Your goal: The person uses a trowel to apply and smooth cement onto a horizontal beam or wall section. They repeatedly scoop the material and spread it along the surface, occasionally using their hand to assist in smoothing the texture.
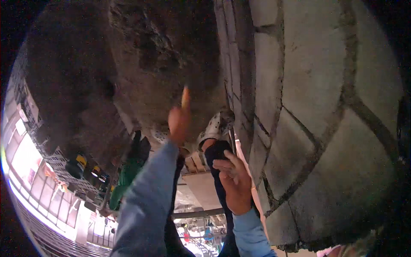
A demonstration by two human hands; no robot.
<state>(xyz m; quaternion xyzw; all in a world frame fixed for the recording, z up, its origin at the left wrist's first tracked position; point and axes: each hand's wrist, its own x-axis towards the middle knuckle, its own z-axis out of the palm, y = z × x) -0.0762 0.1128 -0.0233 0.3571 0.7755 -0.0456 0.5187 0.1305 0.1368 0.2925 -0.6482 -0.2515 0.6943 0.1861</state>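
My left hand (179, 122), at the end of a light blue sleeve, reaches forward over a brown, rough, earth-like surface (167, 64). Its fingers are closed around a thin orange-yellow piece (185, 97) that looks like a short stick or handle; its kind is not clear. The tip points away from me, close to the dark part of that surface. Nearer and to the right, my right hand (236, 186) hangs in front of my dark trouser leg. Its fingers are loosely apart, and nothing shows in them.
On the right rises a curved surface of large pale stone-like blocks (314, 64) with dark joints. My feet wear pale spotted clogs (216, 126) beside its edge. Something green (128, 177) lies left of my left arm. Yellow-and-dark round objects (77, 166) stand by a grid at far left.
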